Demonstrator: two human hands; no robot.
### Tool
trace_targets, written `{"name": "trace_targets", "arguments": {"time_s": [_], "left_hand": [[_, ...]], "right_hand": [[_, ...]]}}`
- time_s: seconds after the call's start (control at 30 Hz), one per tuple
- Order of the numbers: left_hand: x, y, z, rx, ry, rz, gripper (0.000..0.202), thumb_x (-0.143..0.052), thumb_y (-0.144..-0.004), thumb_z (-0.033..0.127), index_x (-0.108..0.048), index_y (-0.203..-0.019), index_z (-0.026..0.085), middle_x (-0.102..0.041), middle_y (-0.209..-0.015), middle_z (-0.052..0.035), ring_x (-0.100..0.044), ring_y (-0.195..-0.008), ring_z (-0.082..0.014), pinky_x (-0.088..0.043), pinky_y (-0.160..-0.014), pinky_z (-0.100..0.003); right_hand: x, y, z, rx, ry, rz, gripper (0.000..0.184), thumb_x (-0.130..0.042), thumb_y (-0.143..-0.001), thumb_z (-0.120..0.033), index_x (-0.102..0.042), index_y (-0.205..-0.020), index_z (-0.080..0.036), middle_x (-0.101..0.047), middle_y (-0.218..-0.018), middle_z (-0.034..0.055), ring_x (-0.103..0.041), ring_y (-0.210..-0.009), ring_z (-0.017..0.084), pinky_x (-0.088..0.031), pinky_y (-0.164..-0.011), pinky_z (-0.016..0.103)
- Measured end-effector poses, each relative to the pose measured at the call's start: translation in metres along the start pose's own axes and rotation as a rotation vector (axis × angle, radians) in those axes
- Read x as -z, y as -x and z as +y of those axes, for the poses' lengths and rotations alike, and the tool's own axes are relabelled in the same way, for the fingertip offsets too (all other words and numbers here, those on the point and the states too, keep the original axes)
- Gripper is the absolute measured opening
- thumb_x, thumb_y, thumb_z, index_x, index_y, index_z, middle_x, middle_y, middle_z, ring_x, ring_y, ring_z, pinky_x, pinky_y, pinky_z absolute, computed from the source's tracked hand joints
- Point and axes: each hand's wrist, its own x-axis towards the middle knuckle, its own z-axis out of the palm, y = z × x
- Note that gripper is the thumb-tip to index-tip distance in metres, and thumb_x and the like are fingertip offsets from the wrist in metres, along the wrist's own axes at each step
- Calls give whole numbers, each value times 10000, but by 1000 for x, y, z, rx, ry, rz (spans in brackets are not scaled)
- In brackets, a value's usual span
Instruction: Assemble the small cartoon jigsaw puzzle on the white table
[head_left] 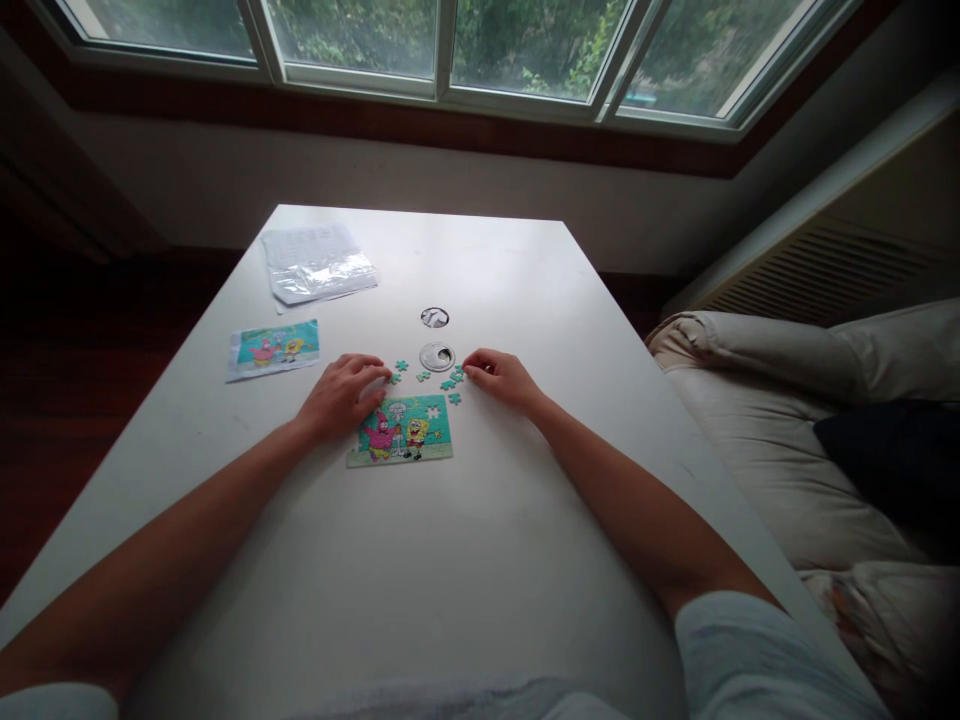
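A nearly filled jigsaw puzzle [382, 458] with cartoon figures lies flat on the white table, with a gap showing at its upper right. My left hand [346, 393] rests at the puzzle's upper left corner, thumb and fingers apart. Its index fingertip is beside a loose teal puzzle piece [396, 378]. Just right of the puzzle, my right hand [501, 378] has its fingers curled in a pinch at a small teal puzzle piece [458, 371]; the fingertips partly hide it. Several more loose pieces [448, 385] lie between the hands, above the puzzle.
A printed picture sheet [274, 347] with the same cartoon scene lies at the left. Behind it is a clear plastic bag with papers [319, 265]. Two round fittings [437, 357] sit in the white tabletop [480, 560]. A cushioned beige seat [742, 430] stands along the right side.
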Motion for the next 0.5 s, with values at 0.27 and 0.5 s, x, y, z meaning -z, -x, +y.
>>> {"name": "trace_targets", "arguments": {"time_s": [0.27, 0.5], "left_hand": [[2, -1, 4, 6, -14, -8, 354, -530, -944, 340, -662, -1261, 258, -613, -1329, -75, -515, -1249, -289, -438, -1068, -476], [2, -2, 4, 24, -10, 14, 374, -534, -938, 339, -652, -1281, 249, -624, -1318, -79, -520, -1242, -292, -430, -1073, -483]], "right_hand": [[-3, -1, 0, 13, 26, 41, 198, -602, -871, -339, -732, -908, -195, -722, -830, 14, -570, -715, 139, -419, -695, 259], [-9, 0, 4, 65, 84, 92, 164, -601, -882, -307, -732, -897, -208, -713, -836, 15, -567, -733, 146, -416, -702, 265]]}}
